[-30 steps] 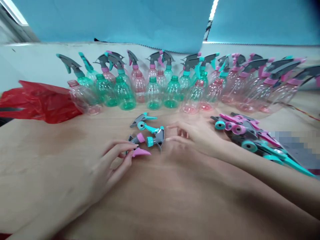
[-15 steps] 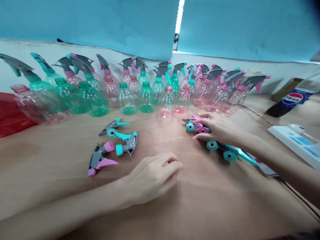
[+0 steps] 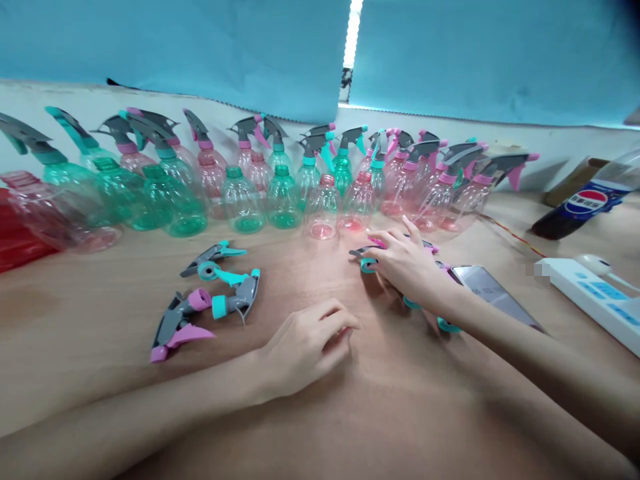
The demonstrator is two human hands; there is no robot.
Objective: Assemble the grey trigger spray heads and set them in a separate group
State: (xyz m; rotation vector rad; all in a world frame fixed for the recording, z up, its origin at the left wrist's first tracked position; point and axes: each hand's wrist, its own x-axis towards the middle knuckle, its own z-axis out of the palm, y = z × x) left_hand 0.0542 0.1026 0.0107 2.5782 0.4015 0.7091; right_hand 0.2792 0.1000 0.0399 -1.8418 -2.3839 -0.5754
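My right hand (image 3: 405, 263) lies on a pile of grey trigger spray heads (image 3: 367, 263) with teal and pink caps, fingers spread over them and one finger raised. My left hand (image 3: 305, 347) rests on the wooden table (image 3: 100, 400) with its fingers loosely curled and nothing in it. To its left lie three loose spray heads: a teal one (image 3: 215, 257), a teal-capped one (image 3: 237, 300) and a pink one (image 3: 177, 323). Behind stands a long row of clear green and pink bottles (image 3: 240, 200), many fitted with spray heads.
A red plastic bag (image 3: 20, 240) sits at the left edge. A phone (image 3: 493, 297) lies beside my right forearm. Further right are a white power strip (image 3: 595, 300), a lying cola bottle (image 3: 585, 200) and a cardboard box (image 3: 570, 180). Blue sheeting hangs behind.
My left hand left the pink spray head and came to rest mid-table, curled. My right hand went to the pile and has drawn it leftward, uncovering the phone. My view swung right.
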